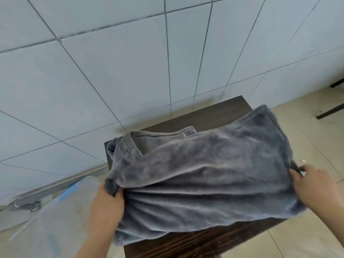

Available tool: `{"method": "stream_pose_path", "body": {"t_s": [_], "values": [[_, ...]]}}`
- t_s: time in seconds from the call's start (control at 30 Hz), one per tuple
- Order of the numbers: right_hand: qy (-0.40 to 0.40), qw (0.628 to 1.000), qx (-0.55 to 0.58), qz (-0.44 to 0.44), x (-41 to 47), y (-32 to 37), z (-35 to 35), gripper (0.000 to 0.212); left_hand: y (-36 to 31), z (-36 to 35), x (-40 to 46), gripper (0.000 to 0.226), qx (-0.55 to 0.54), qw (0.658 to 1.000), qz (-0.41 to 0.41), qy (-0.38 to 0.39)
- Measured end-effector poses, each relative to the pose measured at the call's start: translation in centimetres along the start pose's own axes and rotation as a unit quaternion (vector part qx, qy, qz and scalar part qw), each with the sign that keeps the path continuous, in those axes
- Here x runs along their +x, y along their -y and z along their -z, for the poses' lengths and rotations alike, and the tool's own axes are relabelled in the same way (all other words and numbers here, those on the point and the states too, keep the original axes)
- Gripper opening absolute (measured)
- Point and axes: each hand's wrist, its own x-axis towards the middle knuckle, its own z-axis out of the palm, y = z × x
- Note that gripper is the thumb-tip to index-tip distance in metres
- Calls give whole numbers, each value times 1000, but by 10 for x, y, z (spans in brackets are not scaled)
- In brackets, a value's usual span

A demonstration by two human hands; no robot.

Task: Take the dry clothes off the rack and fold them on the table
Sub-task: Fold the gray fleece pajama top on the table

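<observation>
Grey fleece garment (204, 174) lies spread over dark wooden surface (204, 241), near edge lifted between both hands. Left hand (108, 203) – fingers closed around bunched corner of cloth. Right hand (314, 187) – fingers (295, 174) pinch opposite edge, cloth stretched between them. Material looks soft, plush, limp, probably light; it sags and wrinkles between fingers, no stiffness. Not slippery, not fragile. Best hold seems at corners or hem, beside fingers, keeping tension so fold stays straight. Collar part lies beyond fingers, toward tiled wall (111, 71).
</observation>
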Motion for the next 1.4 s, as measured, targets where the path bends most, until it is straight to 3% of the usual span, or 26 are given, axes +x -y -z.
{"method": "stream_pose_path", "body": {"t_s": [0.07, 0.17, 0.23, 0.27, 0.33, 0.4, 0.47, 0.53, 0.6, 0.63, 0.67, 0.7, 0.73, 0.77, 0.8, 0.87, 0.93, 1.0, 1.03, 1.1, 1.17, 1.23, 1.3, 1.4], "values": [[-29, 997, 68, -3, -6, 15, -5, 42, 1, -1, -2, 55, -66, 996, -53, -33], [-67, 982, 150, 90, -15, 58, 0, 52, -24, 11, -8, 51, -219, 959, -160, -83], [-58, 977, 166, 123, -17, 84, 2, 62, -49, 19, -2, 46, -231, 937, -230, -125], [-52, 979, 160, 117, -15, 93, 3, 68, -60, 23, 6, 42, -192, 940, -259, -116], [-40, 981, 168, 87, -7, 104, 7, 63, -78, 26, 20, 38, -76, 944, -320, 17], [-38, 980, 175, 83, -1, 105, 11, 43, -82, 28, 30, 29, 8, 902, -403, 158], [-58, 975, 196, 86, 7, 97, 14, 41, -73, 35, 34, 57, 131, 870, -445, 168], [-98, 967, 218, 87, 16, 86, 16, 55, -61, 46, 42, 89, 323, 815, -467, 116], [-131, 961, 232, 77, 25, 76, 16, 75, -58, 56, 48, 89, 433, 758, -476, 105], [-150, 957, 241, 69, 28, 73, 17, 84, -62, 61, 49, 82, 438, 754, -478, 104], [-165, 951, 254, 65, 30, 74, 19, 86, -68, 65, 49, 76, 400, 783, -461, 115], [-176, 945, 267, 65, 30, 76, 21, 84, -76, 71, 48, 72, 296, 842, -435, 122], [-183, 940, 278, 75, 30, 81, 24, 76, -82, 77, 47, 67, 132, 908, -374, 139], [-187, 935, 288, 84, 30, 86, 26, 65, -86, 81, 47, 60, -44, 941, -289, 170], [-185, 935, 288, 91, 32, 90, 27, 55, -86, 82, 51, 56, -177, 944, -221, 172], [-151, 957, 226, 99, 39, 93, 25, 46, -81, 74, 63, 57, -250, 953, -138, 99], [-127, 982, 119, 73, 45, 95, 20, 55, -77, 57, 70, 58, -137, 987, -82, -15], [-150, 982, 96, 61, 34, 104, 17, 60, -76, 40, 64, 58, -35, 985, -97, -137], [-172, 974, 102, 109, 26, 109, 14, 58, -79, 34, 54, 56, -12, 973, -138, -186], [-174, 942, 67, 279, 0, 119, 4, 56, -85, 18, 32, 52, 28, 925, -300, -230], [-124, 896, -50, 424, -12, 117, -14, 55, -84, 3, 16, 54, 136, 847, -484, -175], [-18, 896, -170, 409, -7, 105, -28, 70, -73, -10, 21, 59, 289, 783, -548, -60], [32, 928, -197, 314, 9, 88, -35, 80, -64, -15, 37, 72, 363, 792, -491, 20], [17, 958, -168, 231, 20, 80, -26, 70, -64, -14, 59, 81, 347, 847, -402, -24]]}}
